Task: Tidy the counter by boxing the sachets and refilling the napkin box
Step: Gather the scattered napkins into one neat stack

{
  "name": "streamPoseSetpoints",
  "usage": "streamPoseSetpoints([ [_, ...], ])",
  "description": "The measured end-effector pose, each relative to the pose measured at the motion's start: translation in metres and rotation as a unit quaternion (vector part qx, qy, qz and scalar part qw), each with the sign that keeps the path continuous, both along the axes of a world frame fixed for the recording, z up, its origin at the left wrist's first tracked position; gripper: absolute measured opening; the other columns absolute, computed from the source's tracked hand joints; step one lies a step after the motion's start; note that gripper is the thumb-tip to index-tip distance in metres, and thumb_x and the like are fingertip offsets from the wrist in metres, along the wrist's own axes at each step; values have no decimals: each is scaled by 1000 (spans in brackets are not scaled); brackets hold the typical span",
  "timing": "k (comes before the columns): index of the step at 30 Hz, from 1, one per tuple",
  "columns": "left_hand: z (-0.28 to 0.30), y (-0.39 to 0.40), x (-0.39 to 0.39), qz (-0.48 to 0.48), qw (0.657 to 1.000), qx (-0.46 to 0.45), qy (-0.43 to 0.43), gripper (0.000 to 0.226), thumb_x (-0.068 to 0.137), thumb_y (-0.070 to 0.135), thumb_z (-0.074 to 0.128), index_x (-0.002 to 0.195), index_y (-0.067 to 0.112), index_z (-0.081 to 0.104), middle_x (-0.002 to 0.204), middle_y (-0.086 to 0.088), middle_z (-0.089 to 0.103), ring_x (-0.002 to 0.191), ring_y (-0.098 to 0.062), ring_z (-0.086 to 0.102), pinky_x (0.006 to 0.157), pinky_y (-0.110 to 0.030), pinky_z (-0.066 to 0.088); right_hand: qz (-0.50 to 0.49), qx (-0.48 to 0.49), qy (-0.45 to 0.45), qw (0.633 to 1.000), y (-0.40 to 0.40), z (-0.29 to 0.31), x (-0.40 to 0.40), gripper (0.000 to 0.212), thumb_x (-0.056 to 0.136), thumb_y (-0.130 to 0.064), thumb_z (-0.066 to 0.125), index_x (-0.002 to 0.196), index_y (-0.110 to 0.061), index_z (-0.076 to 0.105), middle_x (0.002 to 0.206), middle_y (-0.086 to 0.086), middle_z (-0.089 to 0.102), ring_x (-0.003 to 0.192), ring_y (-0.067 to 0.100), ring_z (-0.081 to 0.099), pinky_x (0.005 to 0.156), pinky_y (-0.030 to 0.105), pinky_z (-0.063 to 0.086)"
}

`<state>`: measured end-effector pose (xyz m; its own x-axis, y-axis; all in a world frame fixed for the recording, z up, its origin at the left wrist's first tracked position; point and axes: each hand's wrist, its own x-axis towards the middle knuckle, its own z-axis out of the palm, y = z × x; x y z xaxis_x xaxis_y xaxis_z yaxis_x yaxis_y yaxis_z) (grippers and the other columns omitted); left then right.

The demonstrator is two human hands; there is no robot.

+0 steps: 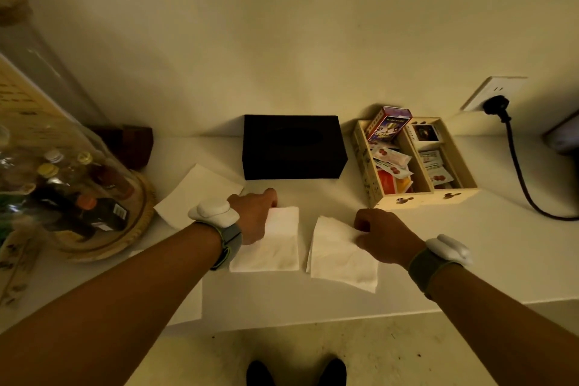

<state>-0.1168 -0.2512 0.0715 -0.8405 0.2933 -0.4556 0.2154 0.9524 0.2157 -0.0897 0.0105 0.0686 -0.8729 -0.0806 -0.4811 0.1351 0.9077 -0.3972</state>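
Note:
A black napkin box (293, 147) stands against the wall at the middle of the white counter (470, 244). In front of it lie two folded white napkins. My left hand (255, 213) rests on the top left corner of the left napkin (272, 244) and pinches it. My right hand (382, 236) grips the right edge of the right napkin (341, 255). A third napkin (194, 194) lies flat to the left. Another napkin (191, 301) shows under my left forearm. A wooden two-compartment box (416, 197) at the right holds several sachets (391, 163).
A glass dome (62, 166) over small bottles sits on a round wooden base at the left. A dark wooden block (134, 144) stands behind it. A black cable (520, 172) runs from a wall socket (492, 94) down across the counter at the right.

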Motion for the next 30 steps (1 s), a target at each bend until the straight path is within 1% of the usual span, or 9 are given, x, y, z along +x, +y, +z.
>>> streamPoseSetpoints([
  [4,23,-5,5,-18,998,54,-39,29,85,11,57,113,21,56,109,-2,58,92,-21,54,73,-28,40,-17,-43,0,999,10,10,1,34,86,-12,61,119,-18,56,117,4,57,100,16,49,95,30,36],
  [9,49,-9,11,-50,992,111,-23,15,86,14,58,98,21,62,97,2,62,86,-16,56,67,-25,43,-12,-83,8,996,9,20,-9,35,90,-14,56,124,-17,54,128,4,54,115,20,48,98,30,32],
  [12,65,-3,15,-70,988,140,8,15,86,16,62,99,24,64,96,7,62,83,-11,55,68,-20,43,11,-110,28,993,7,30,-18,32,91,-16,53,124,-15,55,125,5,57,109,18,50,95,28,32],
  [19,84,25,22,-96,978,157,101,16,91,24,59,104,22,65,100,3,66,87,-19,61,78,-38,53,48,-182,60,980,-8,56,-25,25,92,-22,52,115,-20,63,104,-5,62,92,12,56,77,18,40],
  [22,86,38,22,-65,972,192,121,30,91,26,62,120,26,57,104,-2,68,89,-20,65,81,-37,56,52,-198,59,977,-15,64,-23,25,92,-26,52,114,-24,63,94,-12,58,86,9,57,64,12,40],
  [24,83,44,22,-45,969,203,137,58,90,25,65,140,32,38,109,0,68,92,-19,66,83,-35,57,56,-211,50,975,-18,68,-21,25,93,-26,50,115,-25,63,91,-16,58,84,5,57,61,11,41],
  [26,80,48,20,-42,969,184,158,73,89,27,66,148,36,23,109,3,69,91,-17,68,82,-36,58,63,-238,30,969,-20,73,-19,25,94,-24,49,114,-24,64,93,-16,59,86,4,59,61,11,43],
  [28,78,50,19,-36,971,169,168,69,90,30,65,147,35,26,109,3,69,92,-16,67,82,-37,58,76,-247,16,966,-21,76,-16,26,94,-23,47,115,-23,64,99,-12,62,90,6,59,66,12,44],
  [30,76,53,18,-25,970,177,166,53,90,30,64,138,31,44,107,3,70,92,-16,67,82,-36,57,84,-242,10,967,-21,77,-14,28,95,-22,45,118,-21,62,110,-4,62,97,12,58,77,17,46],
])
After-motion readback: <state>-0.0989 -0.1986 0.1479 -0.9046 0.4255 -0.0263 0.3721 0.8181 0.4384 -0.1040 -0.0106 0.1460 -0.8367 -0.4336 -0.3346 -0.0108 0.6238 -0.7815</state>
